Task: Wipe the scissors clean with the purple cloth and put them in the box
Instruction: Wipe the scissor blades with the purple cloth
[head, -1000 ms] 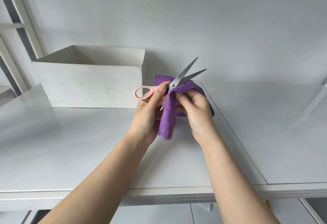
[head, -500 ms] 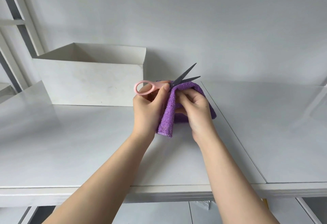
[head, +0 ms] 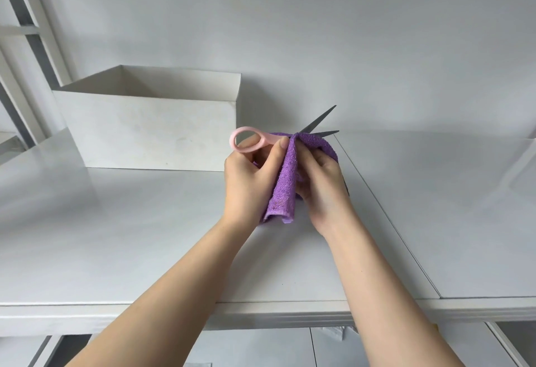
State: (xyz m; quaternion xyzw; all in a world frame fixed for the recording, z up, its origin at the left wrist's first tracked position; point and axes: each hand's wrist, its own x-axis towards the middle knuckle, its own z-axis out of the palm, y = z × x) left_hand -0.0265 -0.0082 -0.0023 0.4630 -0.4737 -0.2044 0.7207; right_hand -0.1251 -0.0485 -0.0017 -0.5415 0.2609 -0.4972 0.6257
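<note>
The pink-handled scissors with grey metal blades [head: 293, 134] are held above the white glossy tabletop [head: 116, 236], blades parted and pointing up and to the right. The folded purple terry cloth [head: 282, 186] wraps the blades near the pivot; only the tips protrude. The left hand [head: 249, 181] grips the handle end, its fingers curled, a fingertip pressed against the shank. The right hand [head: 322, 183] pinches the cloth around the blades, fingers pressed together. The open white rectangular box [head: 150, 131] stands on the tabletop, to the left of and behind the hands.

Hazards, by judgement: parted blades may cut the cloth or a finger if the handles are squeezed. A loose grip may let the scissors drop.
</note>
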